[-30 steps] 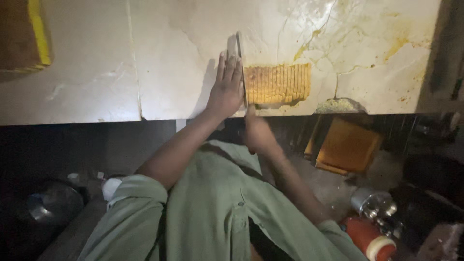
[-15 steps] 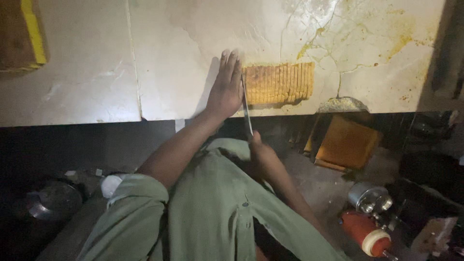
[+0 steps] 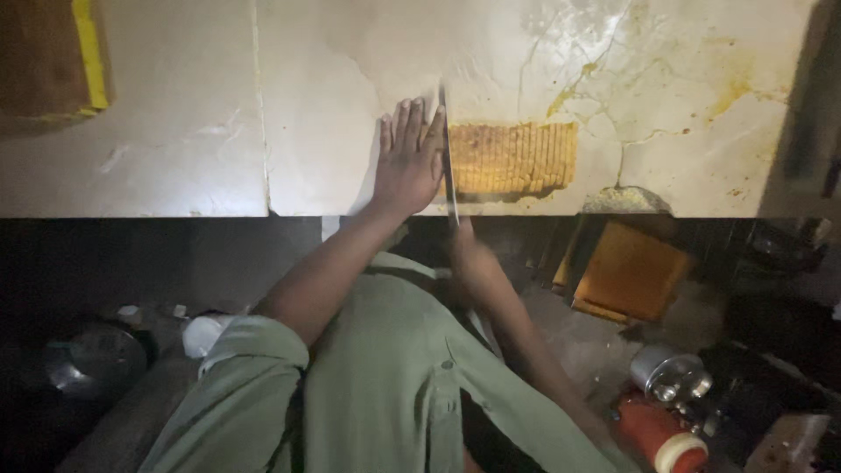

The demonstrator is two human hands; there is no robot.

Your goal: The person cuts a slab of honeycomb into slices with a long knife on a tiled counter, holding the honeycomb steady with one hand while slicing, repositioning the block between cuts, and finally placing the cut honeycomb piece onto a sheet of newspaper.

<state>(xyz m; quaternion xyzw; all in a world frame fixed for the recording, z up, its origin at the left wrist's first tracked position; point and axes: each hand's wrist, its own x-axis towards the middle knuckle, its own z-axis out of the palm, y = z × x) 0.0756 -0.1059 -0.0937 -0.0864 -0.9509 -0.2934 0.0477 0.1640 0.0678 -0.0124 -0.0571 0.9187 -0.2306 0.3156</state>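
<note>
A yellow-brown slab [image 3: 512, 158], scored into many thin slices, lies on the pale marble counter [image 3: 333, 105] near its front edge. My left hand [image 3: 407, 162] rests flat on the counter, fingers together, just left of the slab. A long knife blade [image 3: 447, 149] stands on edge between that hand and the slab's left end. My right hand [image 3: 469, 258] is below the counter edge, closed around the knife's handle, which is mostly hidden in shadow.
A wooden board with a yellow edge [image 3: 53, 57] sits at the counter's far left. Below the counter are an orange-brown flat box [image 3: 631, 271], a metal tin [image 3: 670, 372], a red flask [image 3: 661, 434], a dark pan [image 3: 88, 359] and a white cup [image 3: 206, 333].
The knife was drawn back toward the counter edge, then pushed forward again along the slab's left end. My left hand has stayed flat beside the slab.
</note>
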